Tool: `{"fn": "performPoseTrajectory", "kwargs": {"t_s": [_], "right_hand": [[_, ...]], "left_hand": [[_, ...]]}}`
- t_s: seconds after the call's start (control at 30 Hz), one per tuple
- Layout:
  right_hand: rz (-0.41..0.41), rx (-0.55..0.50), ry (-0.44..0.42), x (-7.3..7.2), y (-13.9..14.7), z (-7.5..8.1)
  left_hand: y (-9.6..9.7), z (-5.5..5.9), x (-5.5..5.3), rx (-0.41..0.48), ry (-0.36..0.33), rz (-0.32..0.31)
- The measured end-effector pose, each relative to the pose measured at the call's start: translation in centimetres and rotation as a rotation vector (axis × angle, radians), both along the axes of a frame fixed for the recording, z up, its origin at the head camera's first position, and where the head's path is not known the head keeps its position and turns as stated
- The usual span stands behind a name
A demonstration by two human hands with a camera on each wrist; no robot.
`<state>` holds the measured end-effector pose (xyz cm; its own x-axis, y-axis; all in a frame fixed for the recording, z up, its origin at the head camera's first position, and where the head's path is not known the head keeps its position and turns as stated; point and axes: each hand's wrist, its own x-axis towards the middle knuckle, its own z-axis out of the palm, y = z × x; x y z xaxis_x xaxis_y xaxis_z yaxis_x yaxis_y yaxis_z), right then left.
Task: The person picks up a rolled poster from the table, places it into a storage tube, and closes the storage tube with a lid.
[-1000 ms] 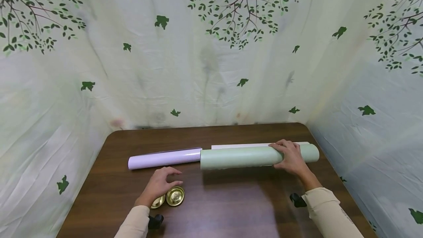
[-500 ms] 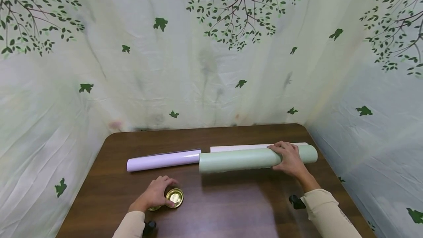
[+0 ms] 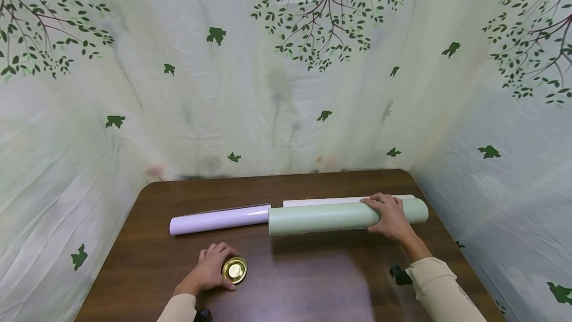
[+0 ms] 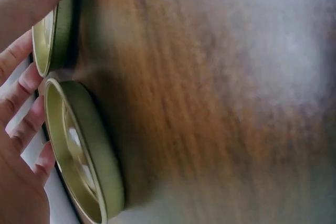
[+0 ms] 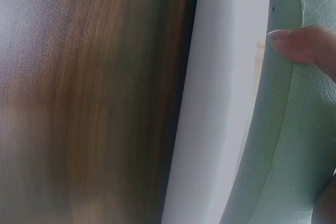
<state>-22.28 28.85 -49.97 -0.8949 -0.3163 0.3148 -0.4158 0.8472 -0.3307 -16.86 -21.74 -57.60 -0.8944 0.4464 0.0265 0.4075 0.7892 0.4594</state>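
My left hand (image 3: 209,268) curls its thumb and fingers round a shallow gold-coloured round tin (image 3: 235,270) on the table. In the left wrist view, this tin (image 4: 50,40) lies behind the thumb. A second such tin (image 4: 100,156) stands beside it, close to the palm; the hand hides it in the head view. My right hand (image 3: 390,217) grips a pale green roll of sheet material (image 3: 319,218) near its right end, thumb on the near side. In the right wrist view, the thumb presses the green roll (image 5: 283,98), which sits above a white roll (image 5: 210,87).
A lilac roll (image 3: 219,219) lies left of the green one, its right end meeting it. The white roll (image 3: 321,202) shows just behind the green roll. Brown wooden table (image 3: 313,287) underneath; patterned curtains (image 3: 268,88) close off the back and sides.
My left hand has moved down and slightly left from above the tins, and its thumb and fingers have come round one tin. The right hand stays on the green roll.
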Motion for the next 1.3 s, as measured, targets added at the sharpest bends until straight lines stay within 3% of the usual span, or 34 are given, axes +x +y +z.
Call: {"fn": "performPoseTrajectory", "kwargs": {"t_s": [0.43,0.7,0.9,1.13,1.3], "right_hand": [[0.004,-0.003,0.006,0.2,0.1,0.2],[0.014,-0.015,0.018,0.2,-0.1,0.2],[0.006,-0.016,0.023,0.3,0.0,0.1],[0.012,-0.012,0.025,0.2,0.1,0.4],[0.018,-0.014,0.021,0.1,0.3,0.5]], "left_hand": [[0.3,-0.4,0.1,0.011,0.015,0.024],[0.4,-0.3,0.2,0.027,0.064,0.016],[0.6,0.3,0.1,0.031,0.053,0.011],[0.7,1.4,-0.2,0.104,0.025,-0.03],[0.9,1.8,-0.4,0.137,0.031,-0.018]]}}
